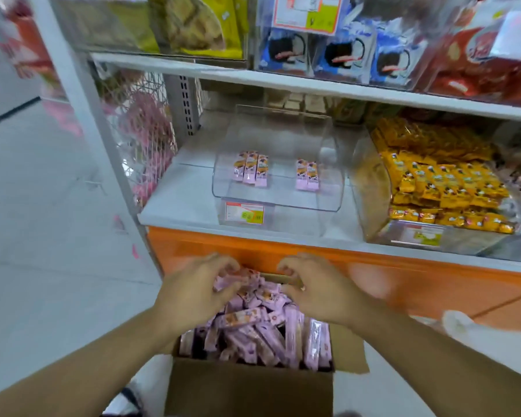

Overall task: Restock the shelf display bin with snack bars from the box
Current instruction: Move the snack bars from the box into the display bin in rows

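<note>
open brown cardboard box (247,389) sitting below the shelf, heaped with pink-wrapped snack bars (253,329). left hand (199,287) curling its fingers into the bars at the far edge, gripping some. right hand (316,287) hovering curled over the pile; cannot tell if it is holding any. clear plastic display bin (277,203) resting on the white shelf (175,203), containing five bars in two groups.

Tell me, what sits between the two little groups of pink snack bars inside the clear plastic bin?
Nothing: in the head view, the clear plastic bin shows bare floor between the left group of three pink snack bars and the right pair.
</note>
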A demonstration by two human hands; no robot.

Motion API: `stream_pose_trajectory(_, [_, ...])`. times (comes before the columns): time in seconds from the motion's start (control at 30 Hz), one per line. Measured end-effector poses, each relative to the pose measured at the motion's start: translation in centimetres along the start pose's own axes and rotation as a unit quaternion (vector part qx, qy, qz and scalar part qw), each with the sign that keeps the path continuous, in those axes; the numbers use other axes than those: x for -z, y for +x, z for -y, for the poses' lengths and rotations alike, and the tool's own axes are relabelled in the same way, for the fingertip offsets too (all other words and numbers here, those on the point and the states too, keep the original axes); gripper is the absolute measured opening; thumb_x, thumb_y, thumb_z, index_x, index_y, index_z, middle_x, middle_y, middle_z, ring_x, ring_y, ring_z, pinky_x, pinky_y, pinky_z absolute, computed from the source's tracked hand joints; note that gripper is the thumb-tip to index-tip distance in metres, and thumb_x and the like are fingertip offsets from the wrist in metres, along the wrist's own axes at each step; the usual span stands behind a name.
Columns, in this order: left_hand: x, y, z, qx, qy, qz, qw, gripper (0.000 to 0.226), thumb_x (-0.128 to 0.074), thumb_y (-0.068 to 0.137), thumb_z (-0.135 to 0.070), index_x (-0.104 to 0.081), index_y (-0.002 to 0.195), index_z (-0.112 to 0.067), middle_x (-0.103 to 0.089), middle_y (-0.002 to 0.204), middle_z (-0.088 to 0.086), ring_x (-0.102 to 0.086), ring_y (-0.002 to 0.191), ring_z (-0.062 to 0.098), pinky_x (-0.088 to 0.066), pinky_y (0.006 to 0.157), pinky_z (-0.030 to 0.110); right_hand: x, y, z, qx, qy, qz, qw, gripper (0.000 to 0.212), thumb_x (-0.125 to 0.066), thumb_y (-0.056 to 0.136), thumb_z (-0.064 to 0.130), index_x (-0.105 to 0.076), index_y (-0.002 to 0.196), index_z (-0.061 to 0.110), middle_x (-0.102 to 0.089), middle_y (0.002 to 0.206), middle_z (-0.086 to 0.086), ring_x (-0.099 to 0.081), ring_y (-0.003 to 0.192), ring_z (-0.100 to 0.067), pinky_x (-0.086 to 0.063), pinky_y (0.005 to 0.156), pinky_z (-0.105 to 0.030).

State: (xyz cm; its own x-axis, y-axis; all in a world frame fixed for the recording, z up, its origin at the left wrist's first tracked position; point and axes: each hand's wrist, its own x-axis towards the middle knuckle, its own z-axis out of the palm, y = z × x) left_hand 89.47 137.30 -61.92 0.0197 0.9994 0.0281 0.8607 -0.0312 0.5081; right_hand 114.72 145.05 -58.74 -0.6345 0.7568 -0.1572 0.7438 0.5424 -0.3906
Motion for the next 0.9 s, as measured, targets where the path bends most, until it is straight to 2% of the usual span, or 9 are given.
stream_pose_trajectory(0.07, [-1.5,-0.9,2.7,0.039,0.034,0.009,0.999,0.048,-0.059,0.082,-0.057,-0.069,0.122,-0.034,-0.067,0.118,-0.012,-0.064,0.112,0.017,-0.055,0.094,0.036,-3.1,0.4,-0.2,-0.023,0.005,0.034,0.999,0.033,-0.07,0.097,0.03,-0.065,0.13,0.027,-0.06,0.12,0.003,-0.059,0.112,-0.019,-0.046,0.094,-0.031])
stream_pose_trajectory(0.17, [-3.4,-1.4,5.4,0.078,0.051,0.014,0.996,0.065,-0.062,0.074,-0.059,-0.072,0.128,-0.024,-0.07,0.125,0.002,-0.06,0.121,0.024,-0.046,0.103,0.028,-7.5,1.3,-0.5,-0.05,0.042,0.053,0.996,0.048,-0.074,0.094,0.035,-0.062,0.14,0.029,-0.059,0.145,0.006,-0.053,0.135,-0.017,-0.044,0.114,-0.038])
stream_pose_trajectory(0.23, [-4.8,-1.1,6.9,0.067,0.07,0.016,0.995,0.074,-0.056,0.07,-0.07,-0.072,0.128,-0.027,-0.072,0.124,0.003,-0.056,0.122,0.02,-0.045,0.102,0.026,-10.3,1.9,-0.6,-0.055,0.035,0.065,0.996,0.057,-0.074,0.093,0.038,-0.057,0.147,0.03,-0.053,0.153,0.007,-0.045,0.143,-0.018,-0.039,0.119,-0.041])
stream_pose_trajectory(0.3, [-5.7,-0.9,7.9,0.082,0.08,0.058,0.992,0.075,-0.061,0.072,-0.07,-0.065,0.138,-0.033,-0.065,0.139,-0.002,-0.053,0.131,0.021,-0.044,0.112,0.029,-12.4,2.2,-0.8,-0.053,0.003,0.066,0.996,0.061,-0.072,0.093,0.039,-0.052,0.15,0.033,-0.05,0.154,0.009,-0.04,0.146,-0.019,-0.036,0.121,-0.043])
stream_pose_trajectory(0.4, [-6.5,-0.7,8.4,0.117,0.072,0.068,0.988,0.057,-0.073,0.088,-0.046,-0.059,0.142,-0.037,-0.057,0.148,-0.007,-0.054,0.132,0.02,-0.045,0.113,0.033,-14.0,2.4,-1.0,-0.039,-0.045,0.053,0.997,0.052,-0.071,0.093,0.036,-0.057,0.143,0.031,-0.057,0.144,0.009,-0.041,0.137,-0.018,-0.035,0.115,-0.038])
stream_pose_trajectory(0.53, [-6.2,-0.7,8.1,0.146,0.025,0.032,0.988,0.039,-0.073,0.09,-0.028,-0.07,0.129,-0.033,-0.07,0.129,-0.006,-0.066,0.115,0.018,-0.053,0.1,0.028,-13.9,2.4,-0.6,-0.04,-0.036,0.033,0.998,0.027,-0.072,0.092,0.029,-0.064,0.118,0.028,-0.06,0.121,0.009,-0.045,0.12,-0.017,-0.04,0.099,-0.033])
stream_pose_trajectory(0.7, [-3.1,-1.2,7.4,0.22,-0.144,0.019,0.965,0.034,-0.079,0.081,-0.015,-0.077,0.108,-0.036,-0.074,0.118,-0.016,-0.071,0.101,0.003,-0.053,0.092,0.018,-10.1,1.5,0.6,-0.107,0.134,0.065,0.983,0.028,-0.074,0.093,0.024,-0.053,0.101,0.042,-0.059,0.117,0.014,-0.067,0.099,-0.022,-0.057,0.083,-0.044])
stream_pose_trajectory(0.8, [0.2,-1.6,5.4,0.208,-0.203,0.03,0.956,0.033,-0.084,0.077,-0.011,-0.078,0.097,-0.036,-0.074,0.102,-0.031,-0.068,0.086,-0.014,-0.049,0.077,0.006,-5.3,1.0,1.7,-0.124,0.239,0.05,0.962,0.028,-0.079,0.092,0.021,-0.064,0.103,0.042,-0.063,0.119,0.018,-0.07,0.105,-0.021,-0.061,0.08,-0.035])
stream_pose_trajectory(0.9, [3.9,-2.0,2.0,0.184,-0.288,0.028,0.939,0.031,-0.088,0.077,-0.009,-0.081,0.096,-0.033,-0.076,0.103,-0.026,-0.072,0.094,-0.002,-0.061,0.078,0.02,0.3,0.2,2.6,-0.095,0.288,0.025,0.952,0.036,-0.08,0.083,0.003,-0.07,0.094,0.036,-0.071,0.1,0.008,-0.072,0.095,-0.028,-0.061,0.082,-0.055])
